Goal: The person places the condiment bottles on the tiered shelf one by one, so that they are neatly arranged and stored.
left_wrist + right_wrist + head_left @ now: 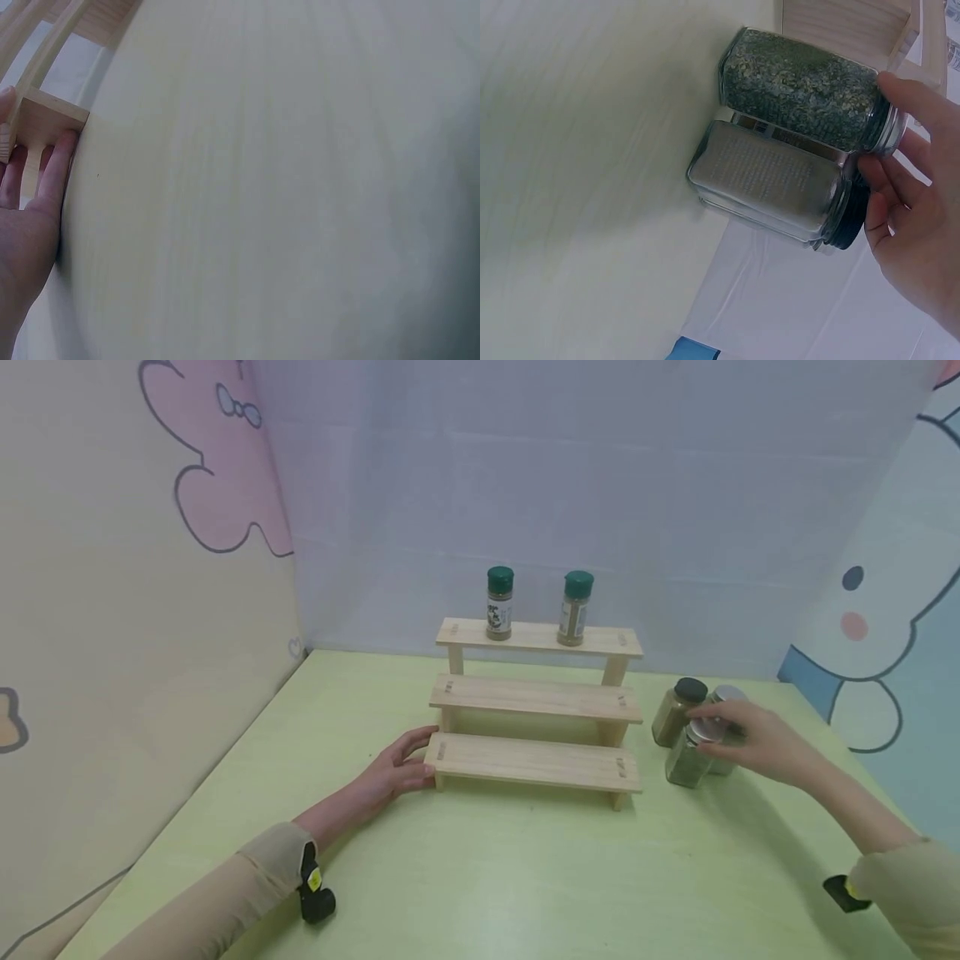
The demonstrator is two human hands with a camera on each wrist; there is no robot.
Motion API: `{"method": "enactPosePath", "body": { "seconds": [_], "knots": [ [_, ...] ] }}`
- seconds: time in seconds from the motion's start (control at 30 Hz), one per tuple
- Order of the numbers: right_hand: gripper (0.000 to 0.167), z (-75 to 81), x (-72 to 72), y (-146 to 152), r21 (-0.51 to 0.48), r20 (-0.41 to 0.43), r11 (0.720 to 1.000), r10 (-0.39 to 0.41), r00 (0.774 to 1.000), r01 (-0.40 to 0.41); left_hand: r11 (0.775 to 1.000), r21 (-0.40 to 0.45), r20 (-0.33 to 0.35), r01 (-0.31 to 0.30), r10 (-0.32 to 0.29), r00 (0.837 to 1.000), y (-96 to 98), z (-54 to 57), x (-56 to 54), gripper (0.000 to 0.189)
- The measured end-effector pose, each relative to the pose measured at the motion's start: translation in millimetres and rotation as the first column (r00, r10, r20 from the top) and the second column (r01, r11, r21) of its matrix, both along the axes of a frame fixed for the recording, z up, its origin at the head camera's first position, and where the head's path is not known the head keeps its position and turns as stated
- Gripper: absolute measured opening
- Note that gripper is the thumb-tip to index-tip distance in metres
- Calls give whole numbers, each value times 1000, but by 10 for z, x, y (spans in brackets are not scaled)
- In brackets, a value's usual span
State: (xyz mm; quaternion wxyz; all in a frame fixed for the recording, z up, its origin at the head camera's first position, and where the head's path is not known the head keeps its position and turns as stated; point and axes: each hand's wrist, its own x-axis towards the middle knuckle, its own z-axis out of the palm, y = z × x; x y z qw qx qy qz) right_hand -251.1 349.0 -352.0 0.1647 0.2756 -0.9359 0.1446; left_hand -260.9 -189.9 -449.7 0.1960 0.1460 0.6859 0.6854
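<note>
A three-step wooden shelf rack (536,758) stands on the table. My left hand (393,768) holds the left end of its lowest step, fingertips against the side support in the left wrist view. To the right of the rack, my right hand (757,743) pinches the silver lid of a glass jar of green dried herbs (799,90), thumb on one side and fingers on the other. Beside it stands a black-lidded jar of brownish powder (761,180), close to my fingers. Another silver-lidded jar (729,693) is partly hidden behind my right hand.
Two green-capped spice bottles, a left one (499,603) and a right one (575,608), stand on the top step. A pale curtain (525,485) hangs behind the table, and cartoon-printed panels flank it on both sides.
</note>
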Motion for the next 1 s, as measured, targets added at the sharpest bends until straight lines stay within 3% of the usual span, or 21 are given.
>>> {"method": "enactPosePath", "body": {
  "seconds": [0.23,0.47,0.77,1.0],
  "knots": [
    [43,122,43,-39,92,105,996,4,994,-13,1000,-11,-9,-2,2,1000,9,16,-2,68],
    [39,241,19,-58,124,229,992,1,973,-30,1000,0,0,-1,1,1000,6,11,13,68],
    [37,322,-58,-40,138,254,982,88,963,-126,1000,2,7,-1,1,1000,-1,-3,-10,68],
    [33,546,-89,-93,167,323,979,61,945,-120,1000,11,14,-9,9,1000,4,-3,-9,68]
  ]
}}
